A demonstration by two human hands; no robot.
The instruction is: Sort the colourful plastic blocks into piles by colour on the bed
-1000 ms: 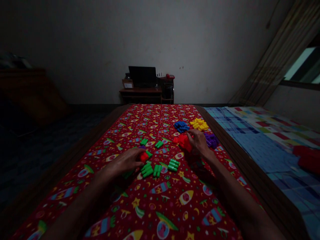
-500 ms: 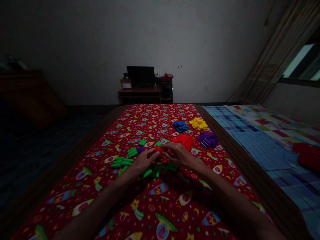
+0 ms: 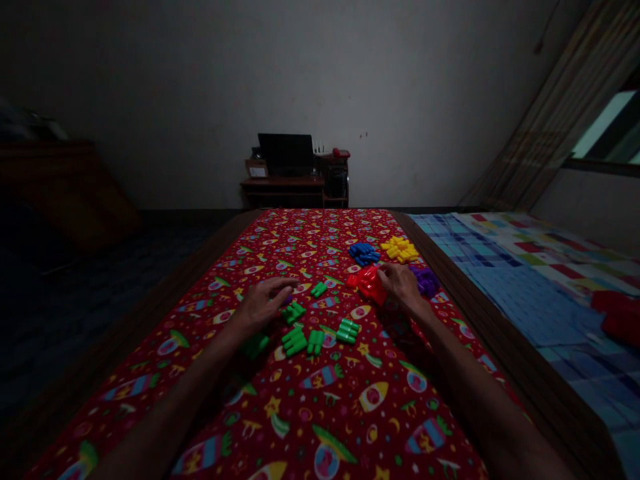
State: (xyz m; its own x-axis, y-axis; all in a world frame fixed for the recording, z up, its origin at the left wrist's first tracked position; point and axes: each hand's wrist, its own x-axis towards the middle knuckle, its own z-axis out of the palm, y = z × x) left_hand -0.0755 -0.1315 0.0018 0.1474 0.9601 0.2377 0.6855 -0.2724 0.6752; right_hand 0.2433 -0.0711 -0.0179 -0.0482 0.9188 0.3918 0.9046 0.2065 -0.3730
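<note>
My left hand hovers over the green blocks on the left, fingers stretched and thumb apart. Just under its fingertips sits a purple toy block, partly hidden; I see no grip on it. My right hand is at the right side of the red block pile, its fingers bent together on red plastic there. Several green toy blocks, one a ridged piece, lie between the hands. Another green block lies in shadow below my left hand.
Beyond the red pile are a blue block pile and a yellow block pile. A purple pile is partly behind my right hand. The red patterned cloth covers the table; a bed stands at right.
My hands were together over the green blocks with a red piece between them. They have parted: the right moved right to the red pile, the left slightly left. More green blocks show.
</note>
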